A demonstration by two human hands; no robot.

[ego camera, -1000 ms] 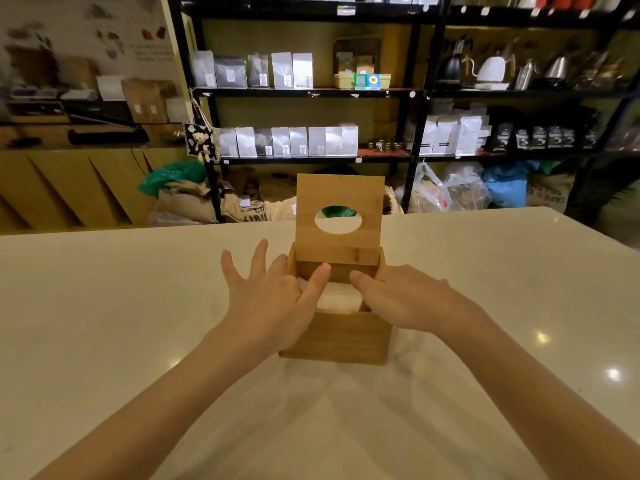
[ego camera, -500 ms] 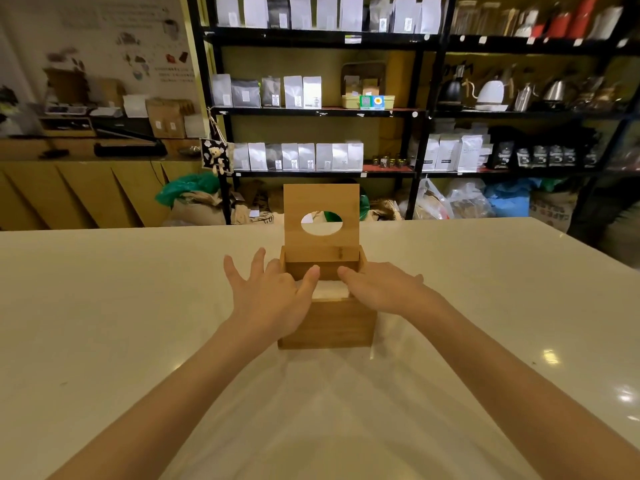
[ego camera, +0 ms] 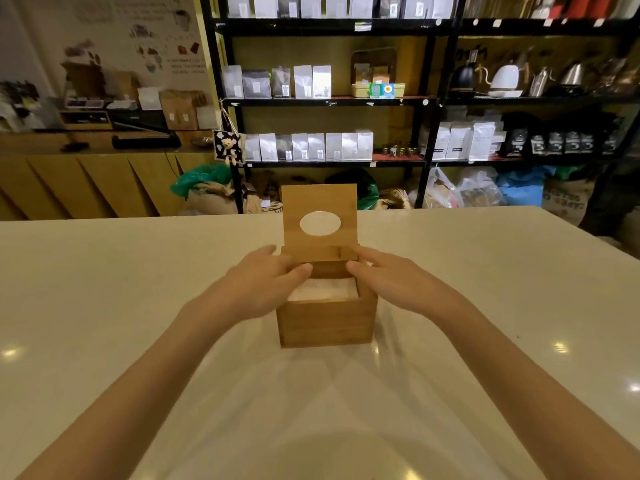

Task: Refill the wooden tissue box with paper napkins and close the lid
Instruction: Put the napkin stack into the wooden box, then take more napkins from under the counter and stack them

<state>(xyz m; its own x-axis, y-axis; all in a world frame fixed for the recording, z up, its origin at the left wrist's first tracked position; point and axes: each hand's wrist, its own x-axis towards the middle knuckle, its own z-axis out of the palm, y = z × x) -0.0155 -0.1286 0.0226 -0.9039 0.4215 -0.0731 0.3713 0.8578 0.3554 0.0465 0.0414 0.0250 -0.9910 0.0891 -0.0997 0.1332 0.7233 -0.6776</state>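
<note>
Napkins (ego camera: pixel 322 289) are in: white stack sits inside the wooden tissue box (ego camera: pixel 325 318), top just below the rim. Since a second ago both hands have lifted out of the opening and shifted back toward the hinge side. Before, the fingers were pressing down on the stack; now they're at the fold of the lid (ego camera: pixel 319 216). Reads as tamping done, lid closing about to start.

Left hand (ego camera: pixel 263 289): fingers loosely spread, thumb over the box mouth, fingertips at the left end of the lid's lower slat. Right hand (ego camera: pixel 391 282): fingers together, fairly flat, tips at the right end of the same slat. Neither pinches anything; actual contact with the slat can't be confirmed.

Box is mid-bench (ego camera: pixel 104 306), right in front of the person, between the forearms. Roughly cubic, no clear long axis; one face square to the camera, opening up. Lid stands near upright on the far edge, oval slot facing the person, hinge line running left-right.

Remaining, by my read: swing the lid forward and down, keep the top napkin clear of the rim.
</note>
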